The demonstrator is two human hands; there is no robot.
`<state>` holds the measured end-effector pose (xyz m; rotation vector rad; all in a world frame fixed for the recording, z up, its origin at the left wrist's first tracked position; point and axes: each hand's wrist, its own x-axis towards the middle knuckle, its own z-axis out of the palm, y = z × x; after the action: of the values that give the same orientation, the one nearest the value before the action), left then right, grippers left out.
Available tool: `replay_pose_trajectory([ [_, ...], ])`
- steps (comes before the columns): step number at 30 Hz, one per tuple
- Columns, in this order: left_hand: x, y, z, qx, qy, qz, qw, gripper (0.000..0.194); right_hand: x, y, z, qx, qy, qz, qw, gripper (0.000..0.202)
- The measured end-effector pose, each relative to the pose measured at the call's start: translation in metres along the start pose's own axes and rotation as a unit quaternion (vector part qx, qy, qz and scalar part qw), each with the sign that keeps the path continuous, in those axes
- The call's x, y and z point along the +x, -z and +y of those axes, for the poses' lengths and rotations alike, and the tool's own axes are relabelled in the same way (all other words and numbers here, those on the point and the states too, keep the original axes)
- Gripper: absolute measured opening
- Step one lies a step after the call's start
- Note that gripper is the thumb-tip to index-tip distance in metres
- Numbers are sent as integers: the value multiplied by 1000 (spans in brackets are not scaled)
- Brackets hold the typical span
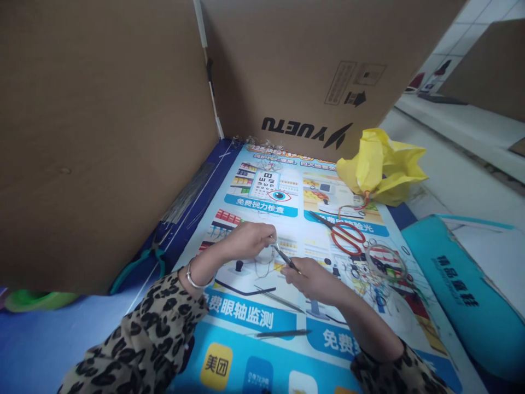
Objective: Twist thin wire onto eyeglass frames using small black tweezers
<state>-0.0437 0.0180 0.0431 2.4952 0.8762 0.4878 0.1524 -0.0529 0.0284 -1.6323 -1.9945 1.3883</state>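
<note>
Over the printed poster (240,313), right hand (314,280) pinches a slim tool (286,258), tip aimed 10 o'clock at the left hand (251,239), fingers pressed together; can't tell what they pinch. Small, steady moves likely work best.

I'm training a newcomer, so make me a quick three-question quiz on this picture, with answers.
1. Which hand holds the slim tool by its dark handle?

2. True or false: the teal-handled pliers lie to the right of the printed sheet, as the picture shows it.

3. What colour are the handles of the scissors?
a) green
b) orange-red
c) black

Key:
1. The right hand.
2. False; they lie to its left.
3. b
</note>
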Motion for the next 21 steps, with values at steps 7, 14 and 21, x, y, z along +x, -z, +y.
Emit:
replay_pose_trajectory([
  [7, 0, 5, -1, 76, 25, -18, 997, 16, -2, 11, 4, -145, 20, 50, 988, 30],
  [14, 1, -1, 17, 150, 55, -26, 987, 15, 5, 8, -3, -53, 25, 218, 974, 23],
  [21, 0, -7, 15, 93, 2, -42, 995, 15, 14, -1, -5, -13, 71, 226, 971, 19],
])
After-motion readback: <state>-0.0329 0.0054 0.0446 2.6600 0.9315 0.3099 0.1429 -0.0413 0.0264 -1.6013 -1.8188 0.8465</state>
